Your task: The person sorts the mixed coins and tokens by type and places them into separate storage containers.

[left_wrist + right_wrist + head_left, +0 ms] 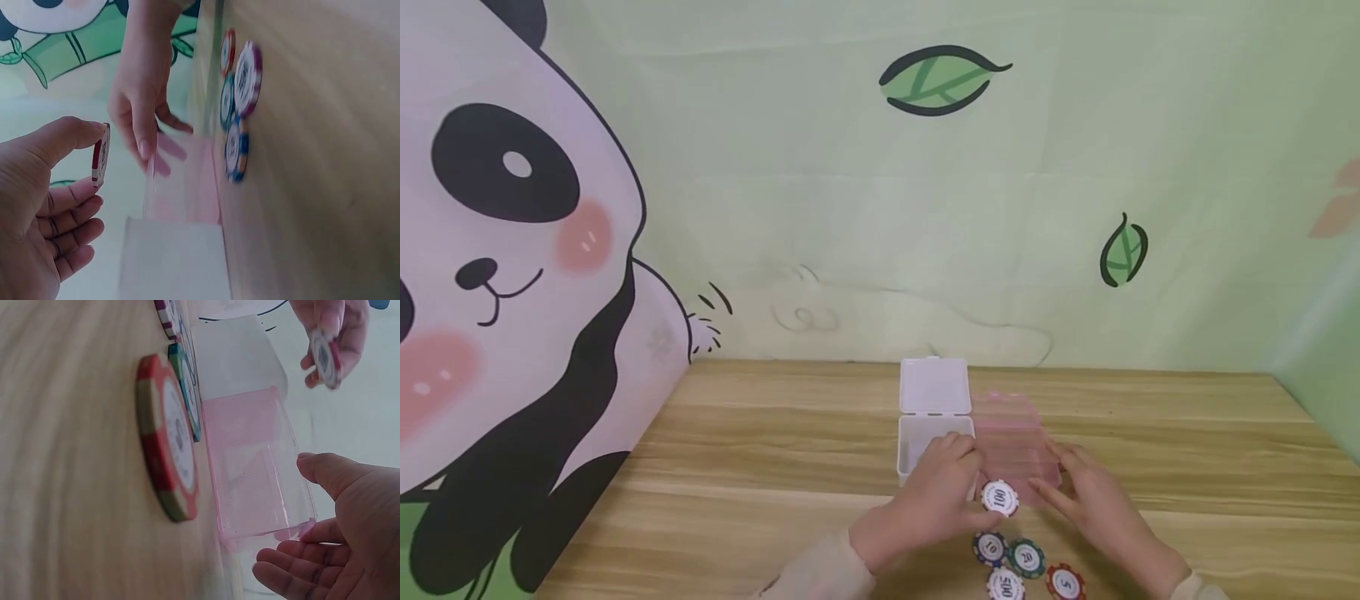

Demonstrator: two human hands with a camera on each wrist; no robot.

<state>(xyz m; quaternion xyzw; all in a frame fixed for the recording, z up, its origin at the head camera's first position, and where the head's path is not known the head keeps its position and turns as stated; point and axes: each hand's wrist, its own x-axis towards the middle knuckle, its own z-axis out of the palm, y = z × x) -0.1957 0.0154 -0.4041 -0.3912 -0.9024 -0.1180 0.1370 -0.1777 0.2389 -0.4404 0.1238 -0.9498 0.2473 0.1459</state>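
Note:
My left hand [928, 492] pinches a white chip marked 100 [1000, 498] between thumb and finger; in the left wrist view the chip [101, 156] is seen edge-on, with red on its rim. The chip is in front of a pink see-through box [1011, 442]. My right hand [1108, 508] is at that box's right side, thumb and fingers spread around its near right corner; in the right wrist view the fingers touch or nearly touch the pink wall [250, 481]. A white box [917, 437] with its lid [935, 386] raised stands directly left of the pink one.
Nearer the front edge of the wooden table [760, 467] lie a blue chip marked 10 [990, 548], a green 20 chip [1026, 557], a white 500 chip [1005, 584] and a red 5 chip [1066, 582]. A printed backdrop [820, 167] rises behind the table.

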